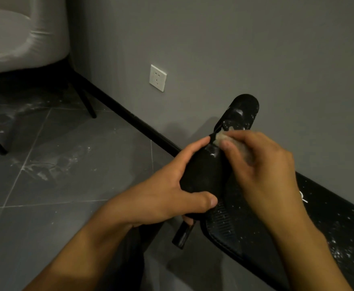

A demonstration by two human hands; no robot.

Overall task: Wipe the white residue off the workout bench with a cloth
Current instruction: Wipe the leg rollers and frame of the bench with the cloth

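The black workout bench (331, 223) runs along the wall at the right, its pad speckled with white residue. At its near end are two black foam rollers. My left hand (171, 192) grips the nearer roller (203, 171), fingers and thumb curled round it. My right hand (262, 164) holds a small beige cloth (222, 139) bunched in its fingers, pressed against the top of that roller where white smears show. The farther roller (243, 110) behind also carries white residue.
A grey wall with a white socket (157, 77) and a black skirting board stand behind. A pale armchair (20, 34) on black legs sits at the top left. The grey tiled floor (46, 164) bears white powder marks. A black bench leg (182, 236) sticks out below my left hand.
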